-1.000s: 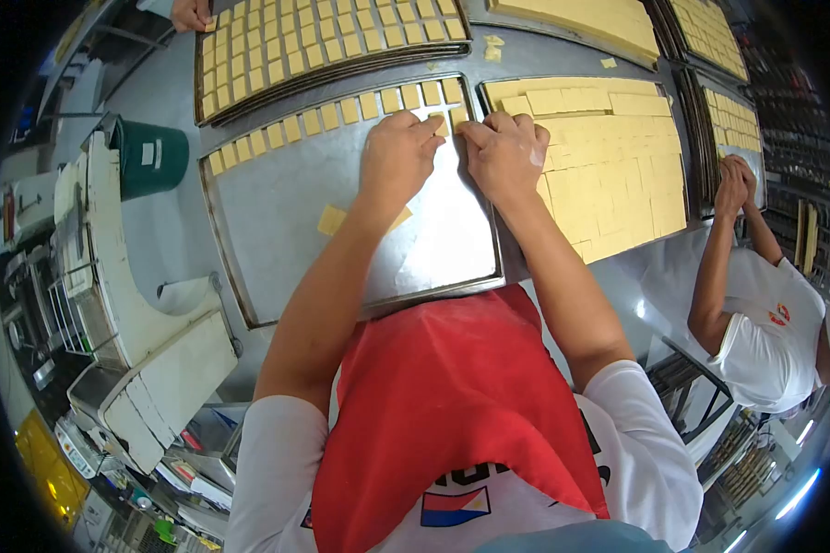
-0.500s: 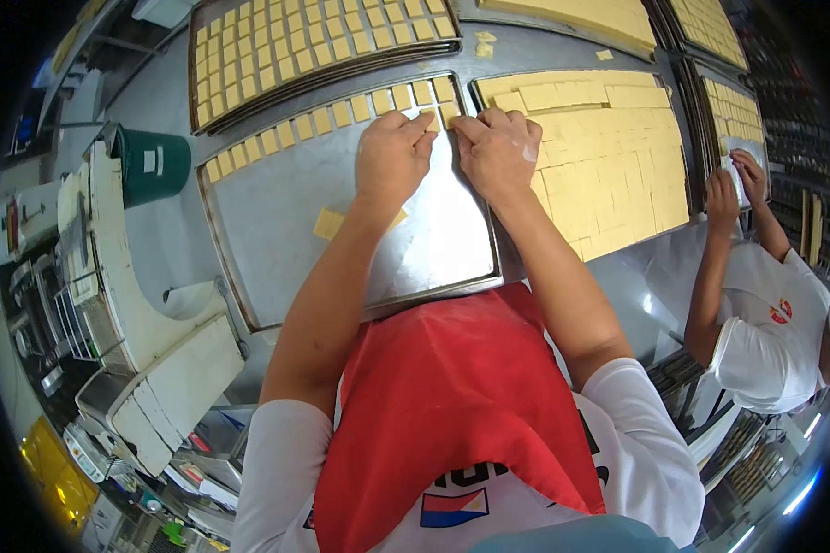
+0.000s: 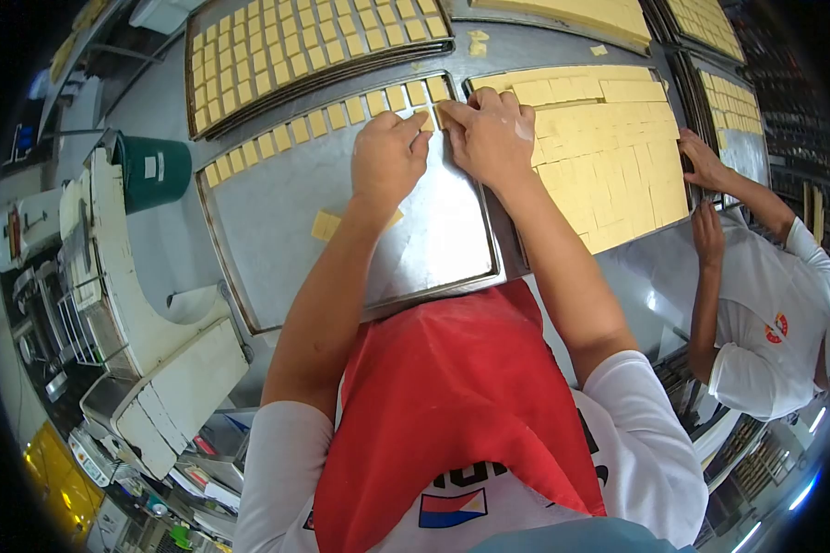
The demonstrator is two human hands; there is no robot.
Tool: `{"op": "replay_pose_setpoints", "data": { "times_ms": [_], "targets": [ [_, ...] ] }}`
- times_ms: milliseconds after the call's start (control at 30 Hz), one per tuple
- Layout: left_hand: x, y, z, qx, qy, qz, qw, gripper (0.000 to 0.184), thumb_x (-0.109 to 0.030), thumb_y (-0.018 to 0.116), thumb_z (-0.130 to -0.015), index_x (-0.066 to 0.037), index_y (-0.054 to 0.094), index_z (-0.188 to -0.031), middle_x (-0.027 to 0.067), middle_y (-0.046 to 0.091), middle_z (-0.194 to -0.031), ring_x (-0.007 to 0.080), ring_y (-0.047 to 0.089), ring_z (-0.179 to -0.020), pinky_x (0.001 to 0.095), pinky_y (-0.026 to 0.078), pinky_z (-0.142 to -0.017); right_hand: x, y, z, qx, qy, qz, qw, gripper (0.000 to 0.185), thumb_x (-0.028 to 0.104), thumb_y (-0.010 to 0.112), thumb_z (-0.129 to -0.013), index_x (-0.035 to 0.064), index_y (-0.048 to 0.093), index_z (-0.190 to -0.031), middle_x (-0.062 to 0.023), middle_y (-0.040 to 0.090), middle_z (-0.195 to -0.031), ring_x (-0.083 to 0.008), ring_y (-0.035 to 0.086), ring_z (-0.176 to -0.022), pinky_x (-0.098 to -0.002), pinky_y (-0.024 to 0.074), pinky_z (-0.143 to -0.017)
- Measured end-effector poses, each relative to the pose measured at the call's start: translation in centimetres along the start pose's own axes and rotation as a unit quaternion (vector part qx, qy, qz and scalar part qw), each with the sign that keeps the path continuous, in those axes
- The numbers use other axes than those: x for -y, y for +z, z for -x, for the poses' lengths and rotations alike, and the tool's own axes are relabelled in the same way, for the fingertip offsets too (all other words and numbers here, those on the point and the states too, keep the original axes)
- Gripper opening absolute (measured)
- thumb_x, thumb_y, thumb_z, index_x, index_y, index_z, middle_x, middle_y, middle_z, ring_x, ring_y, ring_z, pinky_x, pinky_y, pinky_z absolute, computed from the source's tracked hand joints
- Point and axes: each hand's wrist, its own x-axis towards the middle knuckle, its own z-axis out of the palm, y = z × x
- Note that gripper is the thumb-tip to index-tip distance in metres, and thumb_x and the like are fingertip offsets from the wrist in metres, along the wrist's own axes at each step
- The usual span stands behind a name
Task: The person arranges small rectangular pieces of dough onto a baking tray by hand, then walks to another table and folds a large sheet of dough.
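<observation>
A metal tray (image 3: 286, 221) lies before me with a row of small yellow squares (image 3: 316, 122) along its far edge. My left hand (image 3: 389, 158) is closed in a pinch on a yellow square (image 3: 425, 121) just below that row. Beside it, my right hand (image 3: 492, 136) has its fingers bent together at the tray's right edge, its fingertips at another small yellow piece (image 3: 442, 114). Some yellow pieces (image 3: 326, 224) lie loose on the tray, partly behind my left wrist. To the right is a tray filled with cut yellow slabs (image 3: 609, 166).
Stacked trays of yellow squares (image 3: 314, 41) stand at the far left. A thick yellow slab (image 3: 581, 17) lies at the back. Scraps (image 3: 478, 41) rest on the table. A green bin (image 3: 152, 172) is at the left. At the right, a co-worker's hands (image 3: 705, 166) touch a tray edge.
My hands have shifted slightly left, still close together at the tray's upper right. The co-worker's hands have moved left from their tray toward the slab tray's edge.
</observation>
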Motion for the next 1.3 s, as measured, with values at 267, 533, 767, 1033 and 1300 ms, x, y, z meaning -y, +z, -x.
{"op": "replay_pose_setpoints", "data": {
  "times_ms": [267, 533, 767, 1033, 1300],
  "targets": [
    [0.2, 0.0, 0.0, -0.007, 0.018, 0.0, 1.0, 0.028, -0.017, 0.08, -0.084, -0.011, 0.08, -0.111, 0.0087, 0.063, -0.081, 0.0286, 0.064, -0.077, 0.0415, 0.053, -0.07, -0.3, -0.6, -0.4, 0.068, -0.001, 0.021, 0.997, 0.024, 0.031, 0.073, -0.09, 0.03, 0.08, -0.113, -0.0019, 0.066, -0.105, -0.0272, 0.06, -0.102, -0.0469, 0.0439, -0.088],
    [0.2, 0.0, 0.1, 0.008, 0.008, -0.001, 1.0, 0.029, -0.018, 0.08, -0.085, -0.01, 0.08, -0.113, 0.0097, 0.065, -0.086, 0.0292, 0.065, -0.08, 0.0404, 0.054, -0.071, -0.5, -0.3, -0.6, 0.053, -0.012, 0.005, 0.998, 0.023, 0.031, 0.074, -0.088, 0.0297, 0.081, -0.11, -0.0021, 0.066, -0.102, -0.0263, 0.061, -0.102, -0.0475, 0.0442, -0.086],
    [0.1, -0.8, 0.1, 0.033, -0.002, 0.001, 0.999, 0.037, -0.023, 0.08, -0.085, -0.007, 0.076, -0.118, 0.0119, 0.066, -0.09, 0.0316, 0.066, -0.087, 0.0415, 0.055, -0.077, -0.7, -0.6, -0.7, 0.083, -0.004, 0.006, 0.997, 0.025, 0.032, 0.075, -0.09, 0.0315, 0.08, -0.114, -0.0002, 0.067, -0.108, -0.0258, 0.061, -0.105, -0.047, 0.0452, -0.09],
    [-3.0, -8.1, 6.4, 0.169, -0.026, -0.203, 0.964, 0.042, -0.035, 0.083, -0.078, -0.002, 0.069, -0.099, 0.0153, 0.065, -0.095, 0.0353, 0.066, -0.093, 0.0516, 0.05, -0.084, -0.6, -1.9, 0.0, 0.046, 0.012, -0.035, 0.998, 0.03, 0.028, 0.075, -0.09, 0.0258, 0.078, -0.12, -0.006, 0.068, -0.107, -0.0297, 0.061, -0.105, -0.0464, 0.047, -0.093],
    [-2.1, -8.7, 7.7, 0.196, -0.029, -0.14, 0.97, 0.037, -0.028, 0.083, -0.076, -0.009, 0.071, -0.105, 0.0142, 0.065, -0.103, 0.037, 0.065, -0.096, 0.0507, 0.049, -0.083, 1.6, -4.6, 5.2, 0.035, 0.039, -0.234, 0.971, 0.031, 0.016, 0.072, -0.088, 0.0109, 0.076, -0.118, -0.0136, 0.068, -0.102, -0.0372, 0.062, -0.101, -0.0465, 0.0505, -0.092]
  ]
}}
